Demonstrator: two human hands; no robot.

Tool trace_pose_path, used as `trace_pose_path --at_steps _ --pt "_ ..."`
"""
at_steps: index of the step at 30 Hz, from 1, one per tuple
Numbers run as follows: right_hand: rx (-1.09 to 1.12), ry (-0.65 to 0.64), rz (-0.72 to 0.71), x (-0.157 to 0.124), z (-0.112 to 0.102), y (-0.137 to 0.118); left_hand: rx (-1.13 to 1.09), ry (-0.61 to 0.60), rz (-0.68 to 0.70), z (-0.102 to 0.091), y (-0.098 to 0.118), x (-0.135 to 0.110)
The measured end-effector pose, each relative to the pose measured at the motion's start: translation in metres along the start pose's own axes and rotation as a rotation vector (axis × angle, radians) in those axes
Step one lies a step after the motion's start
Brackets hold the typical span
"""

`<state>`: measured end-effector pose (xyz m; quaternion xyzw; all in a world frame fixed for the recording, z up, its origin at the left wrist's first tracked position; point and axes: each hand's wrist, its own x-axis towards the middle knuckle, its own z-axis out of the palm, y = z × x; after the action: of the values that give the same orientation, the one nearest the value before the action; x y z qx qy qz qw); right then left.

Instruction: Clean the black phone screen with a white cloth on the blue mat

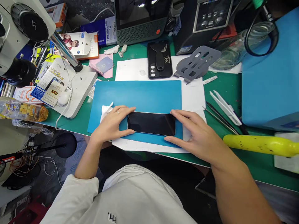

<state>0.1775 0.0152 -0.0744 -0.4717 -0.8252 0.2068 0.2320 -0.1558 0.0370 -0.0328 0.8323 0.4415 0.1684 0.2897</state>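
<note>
A smartphone (151,123) with a dark screen lies face up and sideways on a blue mat (140,93). At its left end, my left hand (113,123) has fingertips at the far corner and the thumb at the near one. My right hand (193,132) spans the other end the same way, thumb near and fingers far. Both hands bracket the phone by its edges. A crumpled white tissue (106,110) sits beside my left hand, partly covered by it. White paper (130,69) extends out from under the mat.
Behind the mat are a black phone case (159,59) and a grey slotted stand (198,63). Tweezers (221,116) and a yellow-green bottle (259,144) lie at right. A microscope base (81,90) stands left, near a drink bottle (23,109). A glass jar (233,49) is at the back right.
</note>
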Motion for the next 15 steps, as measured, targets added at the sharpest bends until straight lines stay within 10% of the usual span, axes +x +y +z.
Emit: trace_pose_path --at_steps 11,15 --pt "-0.017 -0.034 -0.025 0.005 0.000 0.000 0.164 0.345 0.184 0.003 0.001 0.002" --pt "-0.012 -0.044 -0.019 0.005 0.000 0.000 0.364 0.517 0.001 -0.007 0.005 -0.007"
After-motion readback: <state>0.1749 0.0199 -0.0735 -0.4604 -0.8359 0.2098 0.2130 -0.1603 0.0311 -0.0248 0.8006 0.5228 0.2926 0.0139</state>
